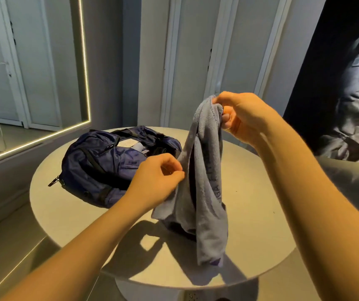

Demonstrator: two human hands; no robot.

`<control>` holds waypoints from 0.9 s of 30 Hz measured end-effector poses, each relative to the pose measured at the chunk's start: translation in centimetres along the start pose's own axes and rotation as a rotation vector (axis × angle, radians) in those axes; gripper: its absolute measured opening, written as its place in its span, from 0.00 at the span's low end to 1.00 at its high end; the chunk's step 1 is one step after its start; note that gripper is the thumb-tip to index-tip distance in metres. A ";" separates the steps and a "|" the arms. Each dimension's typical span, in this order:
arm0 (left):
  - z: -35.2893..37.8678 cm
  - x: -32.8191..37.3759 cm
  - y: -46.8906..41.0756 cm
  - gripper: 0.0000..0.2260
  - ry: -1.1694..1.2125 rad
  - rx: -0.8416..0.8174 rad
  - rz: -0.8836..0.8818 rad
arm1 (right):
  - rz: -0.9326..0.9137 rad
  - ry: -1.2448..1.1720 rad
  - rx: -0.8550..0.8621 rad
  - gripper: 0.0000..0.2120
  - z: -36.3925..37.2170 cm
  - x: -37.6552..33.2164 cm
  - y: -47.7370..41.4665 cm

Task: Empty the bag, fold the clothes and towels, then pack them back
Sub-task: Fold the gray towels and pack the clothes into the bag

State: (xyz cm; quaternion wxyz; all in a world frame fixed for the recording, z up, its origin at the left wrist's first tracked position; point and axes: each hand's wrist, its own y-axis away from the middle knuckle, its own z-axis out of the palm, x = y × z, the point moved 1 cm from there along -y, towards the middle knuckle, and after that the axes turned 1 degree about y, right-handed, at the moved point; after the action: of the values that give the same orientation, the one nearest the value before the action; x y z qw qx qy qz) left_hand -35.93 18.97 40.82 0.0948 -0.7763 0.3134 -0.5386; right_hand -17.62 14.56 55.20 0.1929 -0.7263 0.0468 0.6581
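Desk, front: towel hangs bunched, its lower end at or just above the top. Left hand pinches a side edge midway up. Right hand, raised, grips the top corner. Likely step: opening it out to fold. Best to run the left hand along the hem to the matching corner, pull taut, then lay it flat. Bag lies behind, unzipped, with something pale inside.

Grey terry-cloth towel, navy nylon bag, smooth matt table.
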 end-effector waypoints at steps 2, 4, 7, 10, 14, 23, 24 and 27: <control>0.5 -1.1 0.6 0.02 0.050 -0.079 -0.037 | 0.096 -0.017 0.038 0.05 -0.5 1.9 -1.1; 1.3 -2.6 1.3 0.03 0.073 -0.166 -0.089 | 0.145 -0.027 0.049 0.06 -0.9 4.0 -1.4; 2.4 -4.9 2.0 0.02 0.079 -0.197 -0.150 | 0.130 -0.004 0.060 0.09 -2.0 6.1 -1.5; 3.0 -6.6 2.1 0.05 0.135 -0.234 -0.221 | 0.095 0.017 -0.017 0.10 -3.9 7.6 -1.4; 4.2 -7.4 2.1 0.09 0.234 -0.284 -0.252 | 0.042 0.015 -0.154 0.06 -6.7 9.0 -0.8; 7.9 -5.8 0.3 0.06 0.265 -0.180 -0.117 | -0.014 -0.174 -0.164 0.04 -9.8 12.8 0.1; 8.3 -5.5 0.1 0.07 0.243 -0.179 -0.090 | -0.026 -0.162 -0.190 0.05 -9.6 12.8 0.2; 8.9 -4.1 -0.7 0.08 0.231 -0.176 -0.047 | -0.057 -0.131 -0.298 0.11 -8.8 12.4 0.8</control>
State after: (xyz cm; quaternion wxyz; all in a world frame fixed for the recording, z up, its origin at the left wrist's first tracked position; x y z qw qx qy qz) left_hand -28.62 20.27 34.39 -0.0229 -0.7215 0.3499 -0.5970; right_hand -8.05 13.12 43.46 0.1043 -0.7035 -0.0849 0.6979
